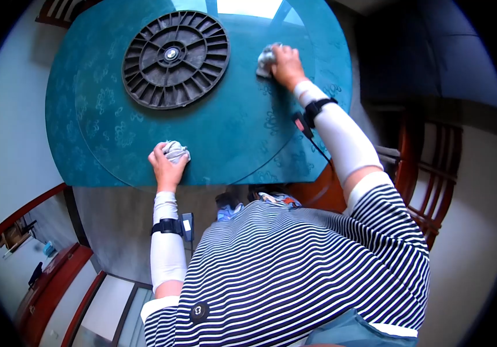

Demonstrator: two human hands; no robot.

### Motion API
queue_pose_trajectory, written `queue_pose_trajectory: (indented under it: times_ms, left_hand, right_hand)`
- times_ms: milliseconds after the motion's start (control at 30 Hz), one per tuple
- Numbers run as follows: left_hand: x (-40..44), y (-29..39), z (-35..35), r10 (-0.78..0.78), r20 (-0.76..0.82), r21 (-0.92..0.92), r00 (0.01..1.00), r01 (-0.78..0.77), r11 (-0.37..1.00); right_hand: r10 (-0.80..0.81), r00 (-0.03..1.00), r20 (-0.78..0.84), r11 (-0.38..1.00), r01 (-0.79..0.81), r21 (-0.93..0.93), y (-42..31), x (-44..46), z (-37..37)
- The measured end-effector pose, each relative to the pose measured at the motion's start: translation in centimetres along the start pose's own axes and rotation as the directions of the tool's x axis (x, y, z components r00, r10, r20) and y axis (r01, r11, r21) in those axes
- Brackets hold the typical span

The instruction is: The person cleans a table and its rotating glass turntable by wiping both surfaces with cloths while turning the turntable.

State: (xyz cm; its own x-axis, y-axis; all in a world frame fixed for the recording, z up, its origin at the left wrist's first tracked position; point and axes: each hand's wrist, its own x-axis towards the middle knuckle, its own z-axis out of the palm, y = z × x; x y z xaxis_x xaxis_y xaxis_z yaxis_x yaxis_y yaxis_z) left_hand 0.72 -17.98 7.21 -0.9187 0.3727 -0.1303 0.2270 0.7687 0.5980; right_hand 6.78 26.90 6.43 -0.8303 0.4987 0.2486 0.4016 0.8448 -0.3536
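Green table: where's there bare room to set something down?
The green table has a broad bare patch between the black ribbed disc, left hand and right hand. Another lies between the disc and the table's left edge. It's crowded at the disc, the left cloth and the right cloth.

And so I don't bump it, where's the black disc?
In the head view, the black disc lies left of the right hand, beyond the left hand, on the green table.

right — slatted wooden chair point(453, 173) | lower left — red furniture point(54, 280), small blue item point(48, 248)
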Motion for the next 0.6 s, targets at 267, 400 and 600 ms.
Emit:
queue_pose_trajectory:
  times_ms: [267,400,600]
  left_hand:
    - [2.2,-0.3,-0.5,-0.006,0.182,0.106,0.983,-0.014,0.994]
    - [2.7,0.0,-0.9,-0.069,0.248,0.098,0.966,0.045,0.994]
    - [2.8,0.2,-0.9,-0.055,0.223,0.134,0.973,0.026,0.991]
  right_hand:
    - [-0.494,0.862,0.112,0.867,0.48,0.133,-7.6,-8.7,0.5]
    - [-0.494,0.846,0.2,0.869,0.471,0.155,-6.0,-7.7,-0.1]
    - [-0.004,0.999,0.042,0.988,0.011,-0.156,-1.0,1.3,-0.2]
